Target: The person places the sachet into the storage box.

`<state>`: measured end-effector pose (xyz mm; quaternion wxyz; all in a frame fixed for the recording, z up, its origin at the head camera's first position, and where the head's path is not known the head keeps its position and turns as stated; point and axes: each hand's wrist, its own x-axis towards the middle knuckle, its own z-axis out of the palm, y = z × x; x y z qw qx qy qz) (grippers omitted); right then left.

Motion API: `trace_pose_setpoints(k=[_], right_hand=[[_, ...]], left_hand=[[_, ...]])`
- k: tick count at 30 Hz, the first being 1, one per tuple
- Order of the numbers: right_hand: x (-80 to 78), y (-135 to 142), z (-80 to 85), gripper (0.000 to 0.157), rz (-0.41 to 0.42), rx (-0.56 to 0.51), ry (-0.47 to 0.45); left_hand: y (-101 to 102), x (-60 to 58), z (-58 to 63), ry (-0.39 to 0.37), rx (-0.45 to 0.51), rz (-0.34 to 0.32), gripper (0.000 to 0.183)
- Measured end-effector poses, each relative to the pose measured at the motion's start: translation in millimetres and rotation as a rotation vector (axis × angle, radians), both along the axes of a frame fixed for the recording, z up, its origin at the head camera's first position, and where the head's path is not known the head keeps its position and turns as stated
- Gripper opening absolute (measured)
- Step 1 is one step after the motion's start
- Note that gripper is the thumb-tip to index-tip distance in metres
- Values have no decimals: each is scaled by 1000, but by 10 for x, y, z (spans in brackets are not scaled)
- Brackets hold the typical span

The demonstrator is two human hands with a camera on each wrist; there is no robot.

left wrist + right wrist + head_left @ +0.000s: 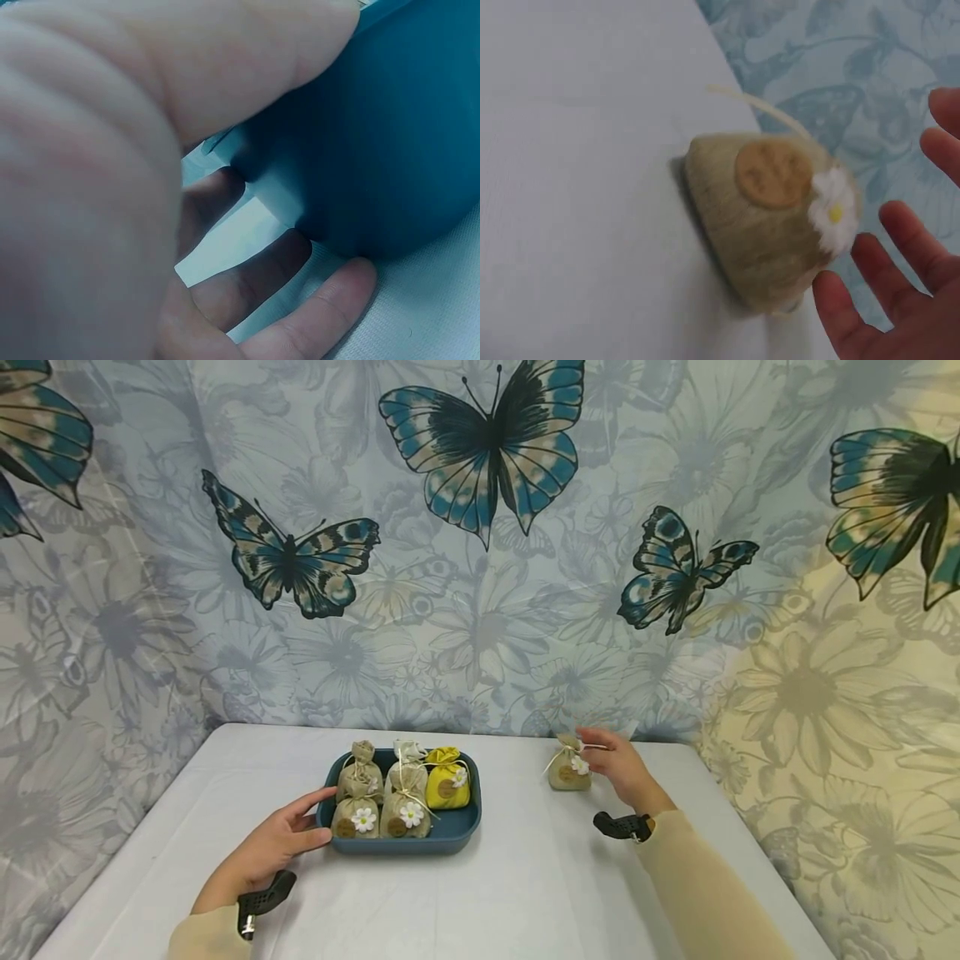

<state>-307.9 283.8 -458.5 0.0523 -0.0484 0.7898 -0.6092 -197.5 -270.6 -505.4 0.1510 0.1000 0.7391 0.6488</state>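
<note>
At the left end of the blue tray (450, 846), my left hand (272, 843) touches the side wall. Its fingertips (292, 247) press against the wall's outside, while the thumb (300, 37) lies up by the rim. Several drawstring sachets stand in the tray, beige ones (358, 768) and one yellow sachet (447, 779). Over to the right, another beige sachet (567, 773) stands upright on the table. My right hand (617, 767) is beside it with fingers spread and loosely bent. In the right wrist view this sachet (742, 232) shows a white flower and a round tan tag, fingertips close to the flower.
A white cloth covers the table (510, 893). Behind it hangs a backdrop (480, 635) with butterflies and flowers, meeting the table's back edge just behind the lone sachet. Black straps (262, 897) are on both wrists.
</note>
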Motion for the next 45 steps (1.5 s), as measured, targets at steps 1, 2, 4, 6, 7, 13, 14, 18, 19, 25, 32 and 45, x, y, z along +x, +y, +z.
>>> trace_pose_setpoints(k=[1, 2, 4, 6, 7, 13, 14, 18, 19, 25, 32, 45], right_hand=[[0, 17, -32, 53, 4, 12, -18], [0, 28, -62, 53, 3, 21, -33], [3, 42, -113, 55, 3, 53, -56], [5, 50, -153, 57, 5, 92, -66], [5, 50, -169, 58, 2, 110, -69], [-28, 60, -221, 62, -3, 166, -83], [-32, 58, -222, 63, 3, 180, -84], [-31, 55, -229, 61, 26, 257, -84], [-29, 54, -236, 61, 27, 273, -81], [-25, 66, -325, 56, 29, 283, -26], [34, 46, -407, 59, 60, 297, 46], [115, 2, -554, 56, -29, 397, 129]], left_hand=[[1, -2, -5, 0, -2, 1, 73], [1, -5, -10, 1, -3, 1, 72], [2, -7, -17, 3, -8, 2, 72], [4, -6, -19, 2, -12, 2, 73], [6, -4, -18, 1, -12, 1, 73], [11, 1, -2, 8, -12, 3, 72], [9, 1, 1, 11, -15, 3, 72], [4, 4, 4, 12, -26, 9, 72], [4, 4, 6, 10, -25, 11, 72], [5, 6, 30, 20, -19, 1, 72], [13, 9, 53, 25, -16, -5, 72], [18, -4, 11, 2, -27, 5, 73]])
